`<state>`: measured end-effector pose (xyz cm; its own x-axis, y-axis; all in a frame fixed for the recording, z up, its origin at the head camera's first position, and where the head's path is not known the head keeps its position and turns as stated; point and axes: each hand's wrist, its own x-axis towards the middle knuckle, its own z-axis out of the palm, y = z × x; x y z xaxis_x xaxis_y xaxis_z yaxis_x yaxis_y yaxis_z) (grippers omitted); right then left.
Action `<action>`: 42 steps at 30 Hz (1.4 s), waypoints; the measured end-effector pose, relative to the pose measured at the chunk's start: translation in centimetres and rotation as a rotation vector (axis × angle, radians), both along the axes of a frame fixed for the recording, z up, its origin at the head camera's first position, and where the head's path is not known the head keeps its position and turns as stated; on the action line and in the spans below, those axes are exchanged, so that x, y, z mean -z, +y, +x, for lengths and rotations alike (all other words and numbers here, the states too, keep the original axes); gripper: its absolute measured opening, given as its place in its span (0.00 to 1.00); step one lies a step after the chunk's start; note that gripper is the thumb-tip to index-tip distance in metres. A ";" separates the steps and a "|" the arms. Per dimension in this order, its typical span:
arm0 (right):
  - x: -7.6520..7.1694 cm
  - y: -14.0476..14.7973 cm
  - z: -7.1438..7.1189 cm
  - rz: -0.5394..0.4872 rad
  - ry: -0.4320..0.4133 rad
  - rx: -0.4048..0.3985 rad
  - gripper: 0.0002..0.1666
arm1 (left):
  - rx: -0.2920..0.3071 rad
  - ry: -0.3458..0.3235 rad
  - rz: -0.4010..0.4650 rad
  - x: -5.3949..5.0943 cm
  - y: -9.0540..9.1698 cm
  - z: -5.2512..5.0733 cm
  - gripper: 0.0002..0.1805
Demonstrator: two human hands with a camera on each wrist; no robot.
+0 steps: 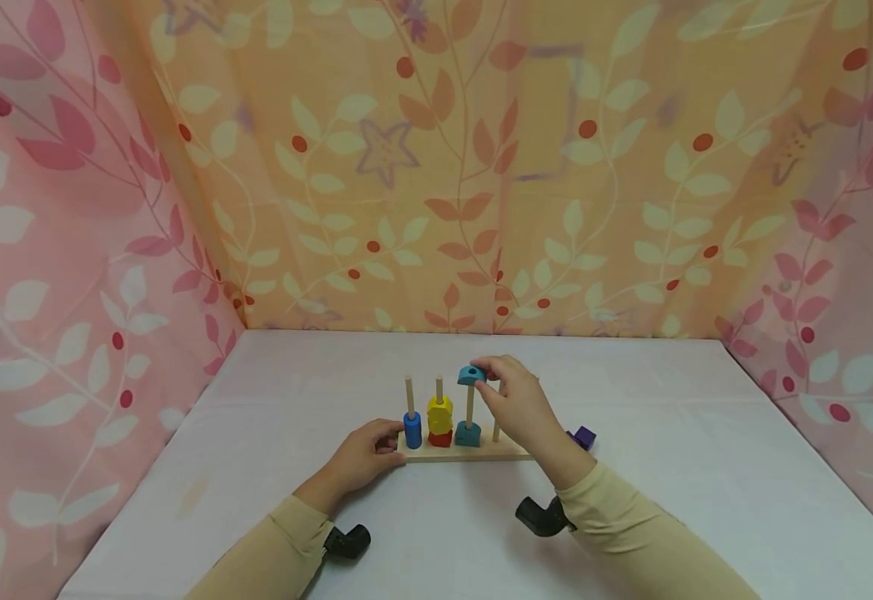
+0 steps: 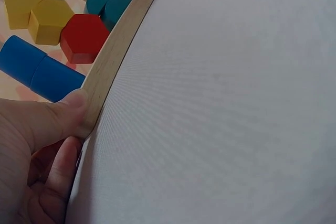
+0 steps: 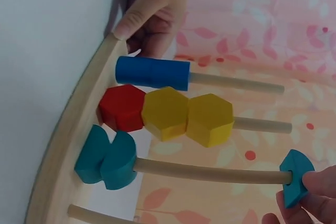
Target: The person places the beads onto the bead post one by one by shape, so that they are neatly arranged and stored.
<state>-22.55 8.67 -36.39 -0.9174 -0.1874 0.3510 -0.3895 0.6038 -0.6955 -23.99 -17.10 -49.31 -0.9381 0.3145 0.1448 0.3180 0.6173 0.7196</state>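
The right hand (image 1: 519,404) pinches a teal half-round block (image 1: 470,375) at the top of the third peg; in the right wrist view the peg's tip meets the hole of that block (image 3: 296,178). Lower on this peg sit two teal blocks (image 3: 118,161). The left hand (image 1: 367,454) grips the left end of the wooden base (image 1: 466,454), its thumb on top in the left wrist view (image 2: 44,124). Blue cylinders (image 3: 152,73) are on the first peg. On the second, two yellow hexagonal blocks (image 3: 165,113) sit above a red one (image 3: 122,107).
Purple blocks (image 1: 584,437) lie on the white table (image 1: 256,400) beyond the base's right end, partly behind the right wrist. A fourth peg (image 3: 100,215) shows no block on its visible part. Black wrist fittings (image 1: 541,517) hang below the sleeves. Patterned cloth surrounds the table.
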 end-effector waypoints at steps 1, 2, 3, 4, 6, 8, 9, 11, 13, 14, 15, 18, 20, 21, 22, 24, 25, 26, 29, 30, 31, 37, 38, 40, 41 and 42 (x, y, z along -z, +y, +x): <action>0.1 0.0 0.0 0.003 -0.009 0.001 0.15 | -0.001 -0.003 0.002 0.0 0.0 0.0 0.26; 0.2 0.0 0.1 0.008 -0.016 0.001 0.15 | 0.000 -0.003 0.002 0.0 0.0 0.0 0.26; 0.3 0.0 0.1 0.012 -0.020 0.002 0.15 | -0.001 -0.007 0.004 -0.1 0.0 0.0 0.26; 0.4 0.0 0.1 0.014 -0.027 0.003 0.15 | 0.000 -0.009 0.007 -0.1 0.0 0.0 0.26; 0.6 -0.1 0.1 0.019 -0.021 0.008 0.14 | 0.001 -0.013 0.010 -0.1 0.0 0.0 0.26; 0.7 -0.1 0.1 0.014 -0.015 0.016 0.14 | 0.002 -0.013 0.011 -0.2 0.0 0.1 0.26; 0.8 -0.2 0.1 0.013 -0.010 0.020 0.14 | 0.001 -0.017 0.013 -0.2 0.0 0.1 0.26; 0.8 -0.2 0.1 0.009 -0.003 0.026 0.15 | 0.001 -0.020 0.013 -0.2 0.0 0.1 0.26; 0.8 -0.3 0.2 0.000 -0.001 0.032 0.16 | -0.001 -0.025 0.014 -0.2 0.0 0.1 0.26; 0.8 -0.3 0.2 -0.003 0.000 0.037 0.17 | -0.002 -0.027 0.013 -0.3 0.0 0.1 0.26; 0.8 -0.3 0.2 -0.006 0.001 0.041 0.18 | -0.002 -0.028 0.013 -0.3 0.0 0.1 0.26; 0.9 -0.4 0.2 -0.019 0.006 0.048 0.20 | -0.003 -0.027 0.010 -0.3 0.0 0.1 0.26; 0.9 -0.4 0.2 -0.025 0.011 0.049 0.20 | -0.004 -0.023 0.006 -0.3 0.0 0.1 0.26; 0.9 -0.4 0.2 -0.027 0.013 0.050 0.20 | -0.005 -0.023 0.006 -0.3 0.0 0.1 0.26; 0.9 -0.4 0.2 -0.026 0.019 0.050 0.20 | -0.006 -0.023 0.005 -0.3 0.0 0.1 0.26; 0.9 -0.5 0.2 -0.022 0.027 0.053 0.20 | -0.008 -0.024 0.005 -0.3 0.0 0.1 0.26; 0.8 -0.5 0.3 -0.022 0.033 0.053 0.20 | -0.009 -0.023 0.005 -0.3 0.0 0.1 0.26; 0.8 -0.5 0.3 -0.019 0.039 0.054 0.20 | -0.008 -0.023 0.005 -0.3 0.0 0.1 0.26; 0.8 -0.6 0.3 -0.016 0.055 0.053 0.20 | -0.008 -0.019 0.003 -0.3 0.0 0.1 0.26; 0.8 -0.6 0.3 -0.018 0.053 0.053 0.20 | -0.007 -0.017 0.004 -0.3 0.0 0.1 0.26; 0.8 -0.6 0.3 -0.023 0.049 0.051 0.20 | -0.007 -0.015 0.003 -0.3 0.0 0.1 0.26; 1.2 -0.5 -0.3 -0.113 -0.034 0.024 0.24 | -0.011 -0.007 0.001 -0.2 0.1 0.1 0.26; 1.3 -0.4 -0.4 -0.143 -0.051 0.017 0.26 | -0.012 -0.008 0.001 -0.2 0.0 0.1 0.25; 1.6 -0.3 -0.5 -0.204 -0.090 0.008 0.30 | -0.013 -0.007 0.000 -0.1 0.0 0.0 0.25; 1.8 -0.3 -0.6 -0.238 -0.109 0.004 0.32 | -0.014 -0.008 0.000 -0.1 0.0 0.0 0.25; 1.9 -0.2 -0.6 -0.264 -0.127 0.003 0.33 | -0.014 -0.006 -0.001 0.0 0.0 0.0 0.25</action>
